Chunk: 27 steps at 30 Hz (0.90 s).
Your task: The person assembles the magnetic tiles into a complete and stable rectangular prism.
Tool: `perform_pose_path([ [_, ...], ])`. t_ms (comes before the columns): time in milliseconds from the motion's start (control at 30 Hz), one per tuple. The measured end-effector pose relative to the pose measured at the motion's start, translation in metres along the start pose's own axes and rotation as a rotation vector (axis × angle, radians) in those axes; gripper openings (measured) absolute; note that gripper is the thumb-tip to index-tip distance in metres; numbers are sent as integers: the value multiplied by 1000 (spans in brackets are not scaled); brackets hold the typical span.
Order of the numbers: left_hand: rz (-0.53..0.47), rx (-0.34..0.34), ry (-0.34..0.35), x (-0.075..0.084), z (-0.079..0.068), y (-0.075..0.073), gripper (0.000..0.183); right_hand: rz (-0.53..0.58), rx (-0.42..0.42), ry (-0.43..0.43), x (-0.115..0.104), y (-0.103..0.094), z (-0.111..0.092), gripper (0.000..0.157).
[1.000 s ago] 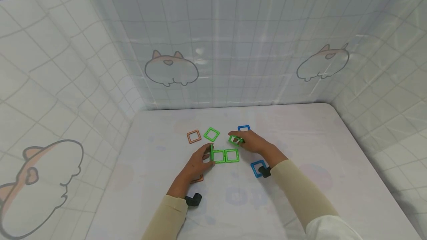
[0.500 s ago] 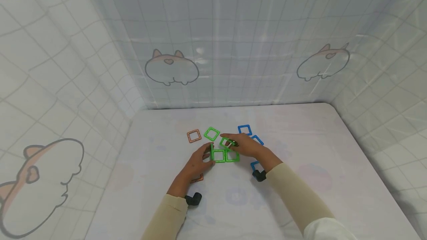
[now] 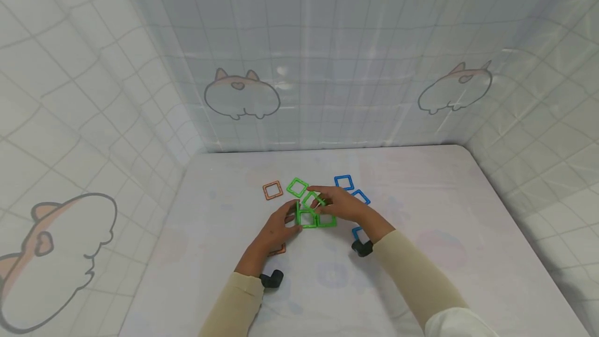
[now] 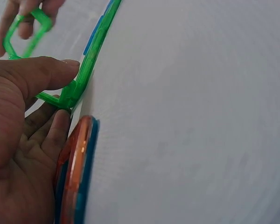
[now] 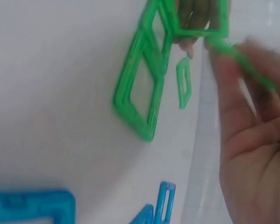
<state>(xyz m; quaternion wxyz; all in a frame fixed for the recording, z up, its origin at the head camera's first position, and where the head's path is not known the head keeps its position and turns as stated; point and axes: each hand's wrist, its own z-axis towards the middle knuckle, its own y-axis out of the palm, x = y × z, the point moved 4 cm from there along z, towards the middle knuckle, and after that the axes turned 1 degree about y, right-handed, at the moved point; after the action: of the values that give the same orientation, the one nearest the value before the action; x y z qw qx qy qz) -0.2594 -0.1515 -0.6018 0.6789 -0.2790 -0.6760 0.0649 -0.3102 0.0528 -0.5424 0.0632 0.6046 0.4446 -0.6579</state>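
Note:
My left hand (image 3: 276,230) grips an upright green square magnetic tile (image 3: 297,214) between thumb and fingers. From its foot, two flat green tiles (image 3: 327,225) lie joined in a row to the right. Just above that row, my right hand (image 3: 341,203) pinches another green tile (image 5: 245,60), tilted, near the upright one. In the right wrist view this tile is blurred, and whether it touches the upright tile I cannot tell. Behind the hands lies a loose green tile (image 3: 293,192).
An orange tile (image 3: 274,197) lies at the back left. Another orange tile (image 4: 74,163), with a blue edge along it, is beside my left hand. Blue tiles (image 3: 342,176) lie behind the right hand, and one (image 3: 355,234) sits partly under the right wrist. Patterned sheets wall the table.
My right hand has brought its green tile leftward, from right of the row to above it, close to the upright tile. The left hand has stayed in place.

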Motion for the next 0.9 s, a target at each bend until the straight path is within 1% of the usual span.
perform_pose_path([
  [67,-1,-2,-4,1,0,0,75,90,-21,0,0,1,-2,67],
  [133,-3,-1,-5,2,0,-1,75,114,-40,-8,-1,3,-4,68],
  [200,-12,-2,-6,2,1,-1,76,71,-50,-8,-2,5,-5,68],
  [333,-18,-7,4,3,0,0,75,-88,-55,-9,-3,11,-11,68],
  [433,-18,-14,0,3,0,2,76,-170,-89,-19,-3,19,-21,71],
  [533,-8,-2,-4,2,1,2,77,-194,-128,-25,-4,28,-33,72],
  [633,0,5,7,0,2,1,77,-218,-140,-9,-4,34,-47,70],
  [733,5,4,9,-2,3,1,77,-234,-139,2,-3,38,-59,68],
  [800,7,0,3,-3,2,1,77,-221,-139,1,1,42,-65,68],
  [900,2,8,-5,-5,1,2,77,-203,-116,-38,7,45,-68,64],
])
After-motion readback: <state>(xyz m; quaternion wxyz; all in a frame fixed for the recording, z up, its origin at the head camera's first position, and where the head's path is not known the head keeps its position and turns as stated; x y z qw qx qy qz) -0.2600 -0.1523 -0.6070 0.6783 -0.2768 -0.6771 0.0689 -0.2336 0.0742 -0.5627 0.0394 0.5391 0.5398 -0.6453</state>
